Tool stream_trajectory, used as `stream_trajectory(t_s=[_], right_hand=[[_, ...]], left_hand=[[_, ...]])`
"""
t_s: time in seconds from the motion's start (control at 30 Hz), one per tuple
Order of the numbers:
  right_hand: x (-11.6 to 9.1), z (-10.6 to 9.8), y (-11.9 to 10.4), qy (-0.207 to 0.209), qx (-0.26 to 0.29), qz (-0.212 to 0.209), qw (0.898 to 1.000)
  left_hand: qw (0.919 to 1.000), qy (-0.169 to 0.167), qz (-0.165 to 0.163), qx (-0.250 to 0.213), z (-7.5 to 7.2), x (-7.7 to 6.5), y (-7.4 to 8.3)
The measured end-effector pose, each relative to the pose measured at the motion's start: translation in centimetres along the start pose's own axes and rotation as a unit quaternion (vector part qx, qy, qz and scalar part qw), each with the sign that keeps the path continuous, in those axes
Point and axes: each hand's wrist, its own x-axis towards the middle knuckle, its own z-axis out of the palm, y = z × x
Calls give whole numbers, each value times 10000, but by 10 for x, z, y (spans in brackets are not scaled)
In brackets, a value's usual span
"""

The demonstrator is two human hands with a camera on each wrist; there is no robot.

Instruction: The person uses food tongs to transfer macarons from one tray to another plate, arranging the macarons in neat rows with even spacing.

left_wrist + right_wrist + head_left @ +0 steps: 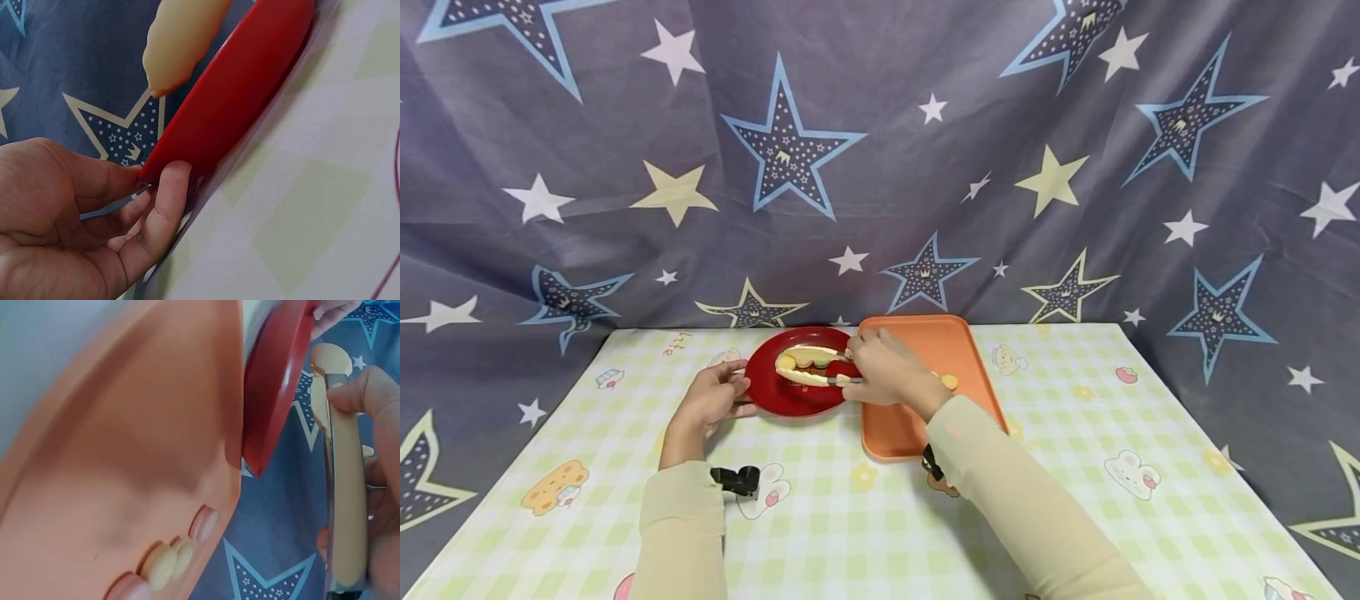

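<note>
My left hand (709, 398) pinches the near-left rim of a red plate (766, 390), thumb on the rim and fingers below. My right hand (886, 367) grips food tongs (348, 494) with cream-coloured arms and scalloped ends. Over the plate the tong ends point left, spread apart. A round yellow toy macaron (786, 362) shows between them near the tips. Behind it, brownish and green macarons (820, 363) show between the tong arms, over the plate. In the left wrist view a tong end (181, 44) stands above the plate's rim.
An orange tray (917, 333) lies right beside the plate, partly under my right forearm. On it are several macarons, pink (204, 523) and yellow (159, 565). A checked cloth (820, 517) covers the table; a star-patterned curtain (880, 167) hangs behind.
</note>
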Motion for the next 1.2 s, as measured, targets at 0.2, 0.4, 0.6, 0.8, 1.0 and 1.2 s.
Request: stream_trajectory(t_s=[0.2, 0.4, 0.6, 0.8, 1.0, 1.2], right_hand=[[5, 6, -1, 15, 139, 119, 9998], [7, 9, 0, -23, 231, 126, 9997], [11, 14, -1, -11, 66, 19, 10000], [13, 16, -6, -185, -89, -34, 9998], [15, 19, -9, -359, -15, 124, 9993], [17, 21, -11, -422, -23, 207, 9989]], left_hand=[[10000, -22, 1, -62, 1, 3, 0], [10000, -22, 15, -96, 2, 5, 1], [10000, -21, -12, -89, 2, 4, 1], [10000, 43, -49, -40, 2, 4, 0], [9999, 74, -73, -9, 0, 3, -2], [9999, 95, -63, -4, -1, 2, -2]])
